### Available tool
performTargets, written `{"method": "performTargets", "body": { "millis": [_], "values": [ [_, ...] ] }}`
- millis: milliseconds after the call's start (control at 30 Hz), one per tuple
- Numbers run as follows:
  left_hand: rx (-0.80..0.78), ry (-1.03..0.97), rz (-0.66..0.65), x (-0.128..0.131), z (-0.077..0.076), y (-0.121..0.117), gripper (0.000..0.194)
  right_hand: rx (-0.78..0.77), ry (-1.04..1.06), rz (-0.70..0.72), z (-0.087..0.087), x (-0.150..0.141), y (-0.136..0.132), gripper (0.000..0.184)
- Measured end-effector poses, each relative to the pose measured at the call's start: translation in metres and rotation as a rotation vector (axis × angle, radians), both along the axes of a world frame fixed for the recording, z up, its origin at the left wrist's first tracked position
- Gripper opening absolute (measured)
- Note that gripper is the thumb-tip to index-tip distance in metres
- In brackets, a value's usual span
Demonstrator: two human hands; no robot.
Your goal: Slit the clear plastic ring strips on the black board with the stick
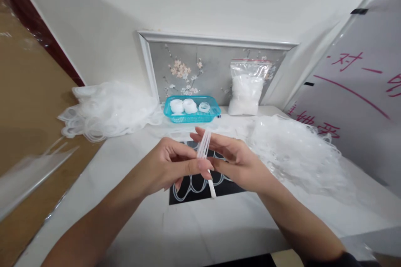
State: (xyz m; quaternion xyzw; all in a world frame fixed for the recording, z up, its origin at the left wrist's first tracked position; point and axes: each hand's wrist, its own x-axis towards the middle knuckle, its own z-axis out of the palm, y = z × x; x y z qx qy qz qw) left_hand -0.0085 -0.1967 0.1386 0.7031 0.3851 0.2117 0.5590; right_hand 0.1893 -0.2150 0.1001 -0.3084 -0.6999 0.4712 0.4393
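Observation:
A stack of thin translucent white rings (204,143), seen almost edge-on, is held between my two hands above the black mat. My left hand (175,162) pinches its lower end between thumb and fingers. Behind and to the right, my right hand (236,156) has its fingertips around the upper part and its thumb close to the left thumb. A narrow white strip (212,187) sticks out below the fingers; which hand holds it is hidden. On the black mat (203,196) under the hands lies a translucent sheet of joined ring outlines (197,183).
A blue basket (191,120) with several white rings stands against the wall. Right of it is a zip bag (247,91) with white contents. Piles of translucent ring sheets lie at left (109,108) and right (297,154). A whiteboard (360,83) leans at right.

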Motion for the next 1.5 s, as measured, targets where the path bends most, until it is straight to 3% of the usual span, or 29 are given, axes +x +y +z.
{"method": "performTargets", "body": {
  "millis": [167,567,667,733,833,900,1100,1333,1433,1500],
  "values": [
    [-0.002,0.032,-0.026,0.001,-0.001,0.002,0.026,-0.113,0.215,0.111,0.005,0.006,-0.005,0.053],
    [-0.003,0.078,-0.061,0.0,-0.003,0.004,0.027,-0.16,0.303,0.112,0.011,0.004,-0.008,0.043],
    [0.01,0.122,-0.082,-0.001,-0.004,0.004,0.026,-0.12,0.282,0.088,0.012,0.005,-0.011,0.03],
    [0.093,0.166,-0.014,-0.002,-0.006,0.004,0.024,-0.031,0.206,0.011,0.012,0.005,-0.012,0.016],
    [0.268,0.15,0.267,-0.004,-0.006,0.0,0.039,0.129,0.033,-0.147,0.01,0.003,-0.013,0.014],
    [0.289,0.084,0.369,-0.005,-0.004,-0.004,0.048,0.197,-0.06,-0.19,0.008,0.001,-0.012,0.013],
    [0.35,-0.04,0.388,-0.001,-0.001,-0.017,0.043,0.258,-0.158,-0.14,0.008,0.001,-0.012,0.016],
    [0.523,-0.048,0.48,0.003,-0.011,-0.02,0.028,0.289,-0.21,-0.112,0.009,0.0,-0.015,0.015],
    [0.603,-0.1,0.428,0.003,-0.015,-0.02,0.016,0.292,-0.244,-0.083,0.007,-0.002,-0.014,0.012],
    [0.642,-0.155,0.256,0.002,-0.016,-0.017,0.011,0.257,-0.196,-0.05,0.006,-0.002,-0.013,0.022]
  ]
}}
